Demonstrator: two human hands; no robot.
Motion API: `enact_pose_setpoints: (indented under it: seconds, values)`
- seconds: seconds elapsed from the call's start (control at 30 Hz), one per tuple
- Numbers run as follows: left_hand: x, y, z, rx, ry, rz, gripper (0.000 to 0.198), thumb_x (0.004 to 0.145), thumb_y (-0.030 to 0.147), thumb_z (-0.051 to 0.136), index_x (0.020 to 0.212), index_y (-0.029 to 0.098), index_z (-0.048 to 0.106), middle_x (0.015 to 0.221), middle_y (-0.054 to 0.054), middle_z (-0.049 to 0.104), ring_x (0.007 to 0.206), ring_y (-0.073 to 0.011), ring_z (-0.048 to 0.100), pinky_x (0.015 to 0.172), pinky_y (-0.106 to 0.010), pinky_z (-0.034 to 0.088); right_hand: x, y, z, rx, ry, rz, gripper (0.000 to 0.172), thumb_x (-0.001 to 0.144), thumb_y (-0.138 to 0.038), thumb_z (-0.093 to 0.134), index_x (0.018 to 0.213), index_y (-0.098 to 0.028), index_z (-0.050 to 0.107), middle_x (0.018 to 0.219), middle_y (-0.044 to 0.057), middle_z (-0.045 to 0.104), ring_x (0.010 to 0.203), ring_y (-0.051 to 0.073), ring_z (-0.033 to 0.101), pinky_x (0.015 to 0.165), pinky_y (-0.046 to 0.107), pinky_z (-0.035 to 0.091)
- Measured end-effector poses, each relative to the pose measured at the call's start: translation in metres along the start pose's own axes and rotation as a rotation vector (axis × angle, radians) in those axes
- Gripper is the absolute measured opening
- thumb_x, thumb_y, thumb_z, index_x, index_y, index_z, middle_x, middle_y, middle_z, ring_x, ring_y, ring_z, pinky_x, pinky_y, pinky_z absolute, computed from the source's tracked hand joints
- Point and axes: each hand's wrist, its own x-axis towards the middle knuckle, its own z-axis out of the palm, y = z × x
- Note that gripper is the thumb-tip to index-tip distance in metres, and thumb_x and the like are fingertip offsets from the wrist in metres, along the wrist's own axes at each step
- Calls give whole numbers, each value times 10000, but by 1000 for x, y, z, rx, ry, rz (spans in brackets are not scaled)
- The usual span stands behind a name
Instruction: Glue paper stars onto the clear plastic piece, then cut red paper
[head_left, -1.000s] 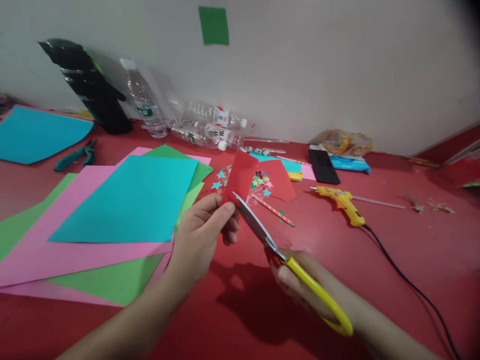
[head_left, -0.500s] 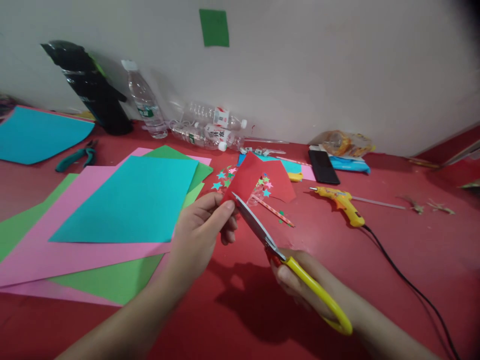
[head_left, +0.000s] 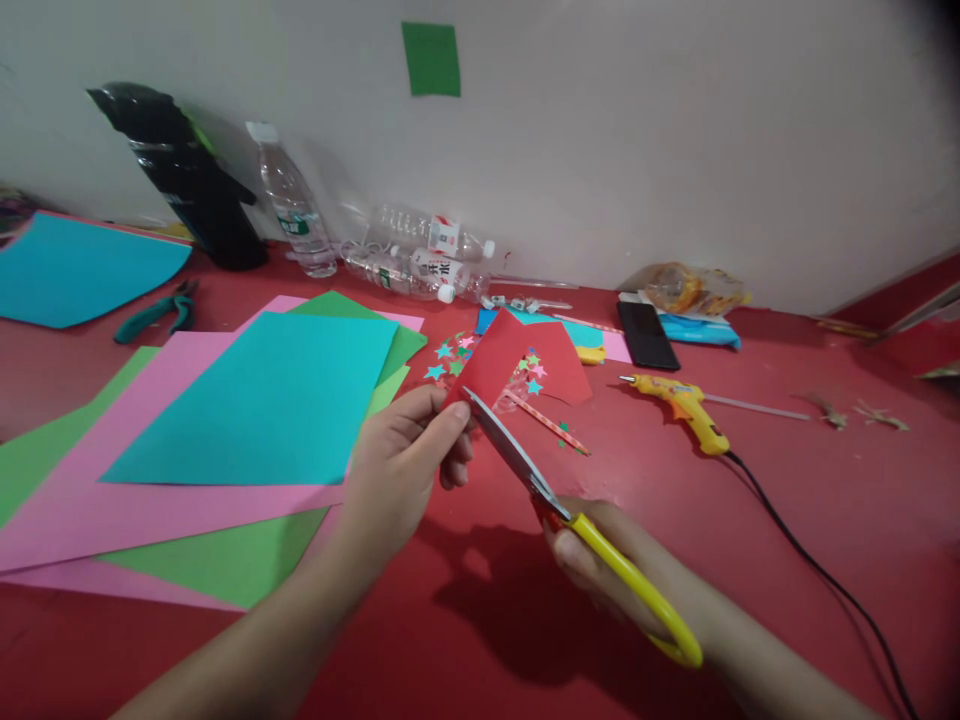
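Observation:
My left hand [head_left: 409,450] pinches the lower corner of a piece of red paper [head_left: 491,350] between thumb and fingers. In my right hand [head_left: 600,555] is a pair of scissors [head_left: 517,455] with yellow handles. The blades point up and left, and their tips lie at the red paper beside my left thumb. Beyond the held paper lies another red paper piece [head_left: 562,365]. Small coloured paper stars [head_left: 534,387] and a patterned pencil [head_left: 551,424] are near it on the red table [head_left: 480,640].
Stacked coloured sheets [head_left: 262,410] spread across the left, with pliers [head_left: 156,315] behind. Plastic bottles [head_left: 296,215] and a black container [head_left: 184,180] stand or lie by the wall. On the right are a yellow glue gun [head_left: 679,405] with its cord [head_left: 817,585] and a black phone [head_left: 646,335].
Both hands, the red paper and the scissors keep almost the same positions. The whole view has shifted very slightly.

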Motion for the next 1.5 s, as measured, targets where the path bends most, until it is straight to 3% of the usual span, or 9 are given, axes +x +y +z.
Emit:
enact_pose_setpoints:
  seconds: [1.33, 1.5]
  values:
    - [2, -3, 0, -44, 5, -48, 194, 830, 202, 593, 637, 176, 599, 531, 50, 599, 404, -62, 539, 379, -154, 419, 3, -2, -1, -34, 3, 54, 548, 867, -746, 393, 733, -218, 338, 606, -75, 296, 519, 72, 276, 469, 224, 220]
    - [4, -4, -5, -2, -14, 14, 216, 864, 229, 571, 657, 183, 609, 559, 45, 610, 441, -63, 550, 415, -161, 430, 2, -5, -3, -33, -11, 67, 523, 869, -717, 443, 749, -215, 355, 605, -77, 309, 518, 70, 287, 465, 217, 225]
